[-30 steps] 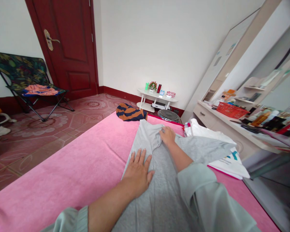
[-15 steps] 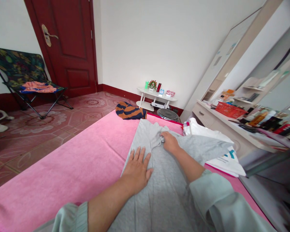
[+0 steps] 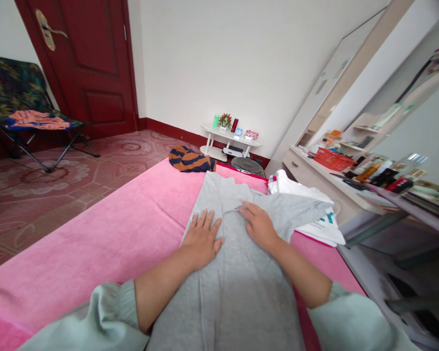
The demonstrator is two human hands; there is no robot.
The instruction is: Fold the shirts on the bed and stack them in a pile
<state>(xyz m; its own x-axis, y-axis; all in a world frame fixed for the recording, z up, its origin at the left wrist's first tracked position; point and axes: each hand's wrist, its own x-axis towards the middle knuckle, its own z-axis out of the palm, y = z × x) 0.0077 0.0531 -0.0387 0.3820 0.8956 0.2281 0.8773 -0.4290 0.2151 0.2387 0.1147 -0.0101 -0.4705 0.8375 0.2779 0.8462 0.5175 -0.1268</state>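
A grey T-shirt [image 3: 249, 287] lies spread on the pink bed cover [image 3: 131, 224], its left side folded inward and one sleeve reaching out to the right. My left hand [image 3: 202, 240] rests flat on the shirt near its left edge, fingers spread. On the upper middle of the shirt lies my right hand [image 3: 259, 225], its fingers stretched out toward a small crease in the cloth. Neither hand grips anything. Under the tip of the right sleeve is a white garment [image 3: 325, 229] with teal print.
An orange and navy striped garment [image 3: 192, 160] lies at the bed's far edge. Beyond it stands a low white table [image 3: 229, 134] with small items. A dressing table [image 3: 296, 163] with a red basket [image 3: 332, 159] and bottles flanks the right. A folding chair [image 3: 29, 119] is at left.
My right hand has let go of the bunched cloth and now lies open on the shirt, which is smoother there. My left hand stays flat near the left edge. The view has shifted slightly.
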